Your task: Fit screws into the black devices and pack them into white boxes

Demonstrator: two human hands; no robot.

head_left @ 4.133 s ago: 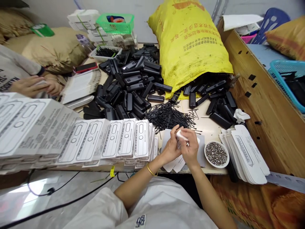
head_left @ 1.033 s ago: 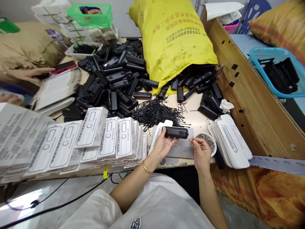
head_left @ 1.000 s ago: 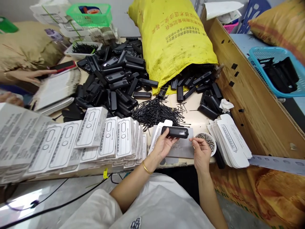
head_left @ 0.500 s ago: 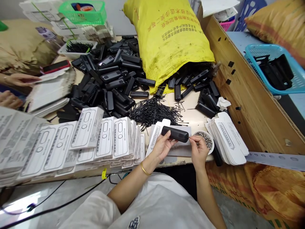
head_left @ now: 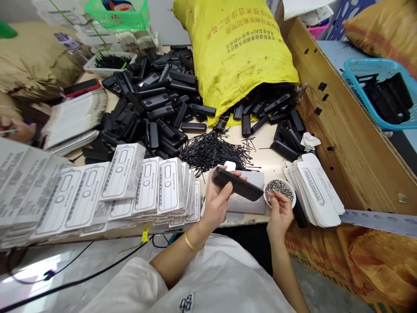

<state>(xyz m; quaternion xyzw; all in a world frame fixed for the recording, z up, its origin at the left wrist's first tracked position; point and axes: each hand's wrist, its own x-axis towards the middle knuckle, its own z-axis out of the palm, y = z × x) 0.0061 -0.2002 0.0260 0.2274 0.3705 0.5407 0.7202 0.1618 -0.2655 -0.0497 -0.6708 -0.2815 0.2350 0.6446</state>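
Observation:
My left hand (head_left: 216, 202) is wrapped round a long black plastic case (head_left: 241, 183), which it holds tilted above the table with its right end lower. To its right, my right hand (head_left: 280, 213) has its fingertips pinched together over the white bowl (head_left: 295, 201) of small shiny metal pieces (head_left: 276, 188). Whatever lies between those fingertips is too small to make out. Under the black case is a grey sheet (head_left: 252, 206). Behind it lies a heap of thin black pins or rods (head_left: 215, 151).
Many similar black cases (head_left: 159, 102) are piled behind and spill from a yellow sack (head_left: 241, 48). White printed boxes (head_left: 127, 171) line the left front edge; flat cartons (head_left: 314, 191) stand at right beside a wooden board (head_left: 352, 117). Another person's hand (head_left: 19, 130) is at far left.
My right hand has moved from the end of the black case down to the bowl. My left hand has turned the case and shifted slightly left. The other person's hands have moved left.

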